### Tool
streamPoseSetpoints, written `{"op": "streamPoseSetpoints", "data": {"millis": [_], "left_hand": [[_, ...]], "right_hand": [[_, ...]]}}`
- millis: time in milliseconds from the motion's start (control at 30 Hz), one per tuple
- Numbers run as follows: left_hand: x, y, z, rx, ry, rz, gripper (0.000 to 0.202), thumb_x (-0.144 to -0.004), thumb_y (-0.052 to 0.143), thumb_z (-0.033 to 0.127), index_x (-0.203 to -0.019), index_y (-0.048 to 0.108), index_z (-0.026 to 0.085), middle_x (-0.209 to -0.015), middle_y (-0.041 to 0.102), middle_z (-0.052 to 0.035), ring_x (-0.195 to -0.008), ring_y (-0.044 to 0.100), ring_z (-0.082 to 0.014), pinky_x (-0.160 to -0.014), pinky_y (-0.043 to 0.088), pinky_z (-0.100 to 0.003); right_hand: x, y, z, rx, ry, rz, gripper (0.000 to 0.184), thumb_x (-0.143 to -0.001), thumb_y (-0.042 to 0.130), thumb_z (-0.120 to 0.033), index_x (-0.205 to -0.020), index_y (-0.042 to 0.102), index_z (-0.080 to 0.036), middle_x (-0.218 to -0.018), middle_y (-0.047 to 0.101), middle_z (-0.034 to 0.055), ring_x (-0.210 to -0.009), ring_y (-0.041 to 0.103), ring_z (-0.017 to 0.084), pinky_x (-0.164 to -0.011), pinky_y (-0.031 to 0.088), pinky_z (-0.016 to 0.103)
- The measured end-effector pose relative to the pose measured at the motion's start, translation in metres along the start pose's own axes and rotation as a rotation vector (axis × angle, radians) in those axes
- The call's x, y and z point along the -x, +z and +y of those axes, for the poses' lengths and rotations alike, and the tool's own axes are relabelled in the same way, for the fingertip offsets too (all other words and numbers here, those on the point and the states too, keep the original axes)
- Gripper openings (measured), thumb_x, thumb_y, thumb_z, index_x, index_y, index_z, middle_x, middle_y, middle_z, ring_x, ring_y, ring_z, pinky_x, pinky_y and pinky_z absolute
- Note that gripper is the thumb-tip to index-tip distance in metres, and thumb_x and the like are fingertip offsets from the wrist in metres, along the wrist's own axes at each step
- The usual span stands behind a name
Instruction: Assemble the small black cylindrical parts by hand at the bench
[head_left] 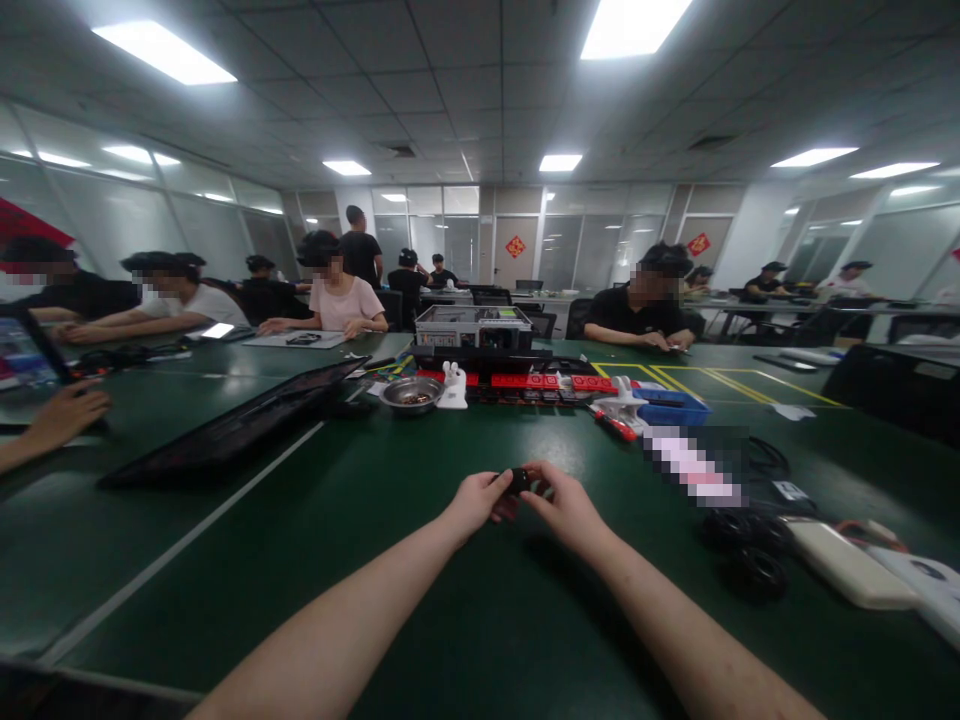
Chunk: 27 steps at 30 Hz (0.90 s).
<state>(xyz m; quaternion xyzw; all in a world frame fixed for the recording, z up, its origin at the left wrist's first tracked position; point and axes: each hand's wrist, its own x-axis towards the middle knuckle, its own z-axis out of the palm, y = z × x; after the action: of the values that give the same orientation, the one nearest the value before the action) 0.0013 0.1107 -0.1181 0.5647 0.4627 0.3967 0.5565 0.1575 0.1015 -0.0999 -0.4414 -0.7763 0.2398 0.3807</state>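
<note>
Above the green tabletop, a small black part (518, 482) sits between my two hands; its exact kind is too small to make out. My left hand (480, 500) is closed, with the thumb on the near side of the part and the fingers mostly hidden behind it. From the other side, the curled fingers and thumb of my right hand (561, 502) meet at the part's right edge. Beyond my hands stand a metal bowl (412, 394) with small pieces inside and a white rabbit-shaped stand (453, 387).
A red rack (540, 384) and an opened metal computer case (474, 327) stand ahead. On the right are a blue tray (671, 407), red-handled pliers (616, 425), black round parts (754, 570) and a cream-coloured box (851, 565). A dark monitor (240, 425) lies left. Another person's hand (71, 412) shows far left.
</note>
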Motion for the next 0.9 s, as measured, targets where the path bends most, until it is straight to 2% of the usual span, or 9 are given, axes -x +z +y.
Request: {"op": "streamPoseSetpoints", "data": {"millis": [67, 200, 300, 400, 500, 633, 700, 767, 900], "left_hand": [[0.000, 0.001, 0.002, 0.081, -0.041, -0.007, 0.042, -0.068, 0.046, 0.050, -0.085, 0.053, 0.012, -0.073, 0.061, -0.0065, -0.058, 0.059, -0.0131, -0.047, 0.037, -0.020], [0.002, 0.000, 0.004, 0.086, 0.038, 0.033, 0.037, -0.066, 0.054, 0.041, -0.089, 0.053, 0.013, -0.081, 0.061, -0.0072, -0.068, 0.058, -0.0143, -0.053, 0.041, -0.022], [0.004, -0.001, 0.006, -0.122, 0.176, 0.124, 0.036, -0.063, 0.058, 0.036, -0.091, 0.054, 0.014, -0.084, 0.061, -0.0071, -0.073, 0.057, -0.0159, -0.061, 0.043, -0.025], [0.011, -0.001, 0.011, -0.443, 0.333, 0.176, 0.036, -0.060, 0.061, 0.034, -0.092, 0.057, 0.018, -0.086, 0.060, -0.0046, -0.078, 0.055, -0.0172, -0.069, 0.042, -0.028], [0.018, 0.001, 0.015, -0.593, 0.414, 0.154, 0.036, -0.062, 0.059, 0.032, -0.096, 0.057, 0.022, -0.091, 0.059, -0.0031, -0.081, 0.053, -0.0174, -0.070, 0.042, -0.027], [0.015, 0.001, 0.010, -0.530, 0.414, 0.147, 0.040, -0.062, 0.059, 0.034, -0.100, 0.055, 0.022, -0.095, 0.058, -0.0037, -0.082, 0.054, -0.0170, -0.071, 0.042, -0.027], [0.010, 0.000, 0.005, -0.410, 0.361, 0.148, 0.042, -0.062, 0.060, 0.036, -0.100, 0.054, 0.019, -0.094, 0.059, -0.0055, -0.082, 0.055, -0.0172, -0.071, 0.042, -0.027], [0.004, 0.000, 0.001, -0.243, 0.239, 0.126, 0.042, -0.065, 0.056, 0.040, -0.097, 0.053, 0.015, -0.089, 0.060, -0.0080, -0.077, 0.057, -0.0170, -0.064, 0.043, -0.026], [-0.001, 0.000, -0.001, 0.053, 0.001, 0.009, 0.041, -0.070, 0.048, 0.045, -0.092, 0.051, 0.011, -0.084, 0.061, -0.0096, -0.065, 0.059, -0.0149, -0.051, 0.041, -0.022]], "right_hand": [[0.002, 0.001, -0.001, 0.048, -0.020, 0.000, 0.029, -0.068, 0.053, -0.022, -0.097, 0.049, -0.021, -0.087, 0.057, 0.0021, -0.067, 0.052, 0.011, -0.061, 0.042, 0.024], [0.001, 0.003, 0.003, -0.008, 0.045, 0.023, 0.038, -0.071, 0.052, -0.031, -0.106, 0.043, -0.021, -0.092, 0.057, 0.0031, -0.068, 0.053, 0.011, -0.061, 0.043, 0.024], [-0.003, 0.004, 0.009, -0.122, 0.247, 0.016, 0.034, -0.076, 0.041, -0.041, -0.100, 0.046, -0.018, -0.078, 0.059, 0.0032, -0.056, 0.054, 0.011, -0.052, 0.044, 0.023], [-0.007, 0.005, 0.014, -0.252, 0.503, -0.109, 0.038, -0.080, 0.028, -0.046, -0.081, 0.049, -0.015, -0.055, 0.054, 0.0011, -0.039, 0.049, 0.010, -0.036, 0.039, 0.021], [-0.008, 0.006, 0.014, -0.334, 0.584, -0.174, 0.033, -0.081, 0.030, -0.042, -0.068, 0.045, -0.015, -0.043, 0.048, -0.0019, -0.032, 0.045, 0.009, -0.031, 0.036, 0.019], [-0.008, 0.008, 0.012, -0.362, 0.534, -0.146, 0.028, -0.080, 0.034, -0.035, -0.062, 0.042, -0.016, -0.047, 0.049, -0.0022, -0.035, 0.046, 0.008, -0.036, 0.038, 0.020], [-0.007, 0.007, 0.012, -0.352, 0.439, -0.121, 0.023, -0.078, 0.038, -0.034, -0.065, 0.045, -0.015, -0.054, 0.052, -0.0012, -0.042, 0.048, 0.008, -0.041, 0.041, 0.021], [-0.006, 0.006, 0.011, -0.292, 0.271, -0.073, 0.015, -0.072, 0.047, -0.029, -0.075, 0.048, -0.015, -0.066, 0.055, 0.0006, -0.054, 0.053, 0.010, -0.049, 0.043, 0.022], [-0.001, 0.003, 0.007, -0.148, 0.028, -0.005, 0.024, -0.065, 0.054, -0.020, -0.088, 0.048, -0.018, -0.085, 0.055, 0.0021, -0.073, 0.053, 0.013, -0.062, 0.043, 0.025]]}}
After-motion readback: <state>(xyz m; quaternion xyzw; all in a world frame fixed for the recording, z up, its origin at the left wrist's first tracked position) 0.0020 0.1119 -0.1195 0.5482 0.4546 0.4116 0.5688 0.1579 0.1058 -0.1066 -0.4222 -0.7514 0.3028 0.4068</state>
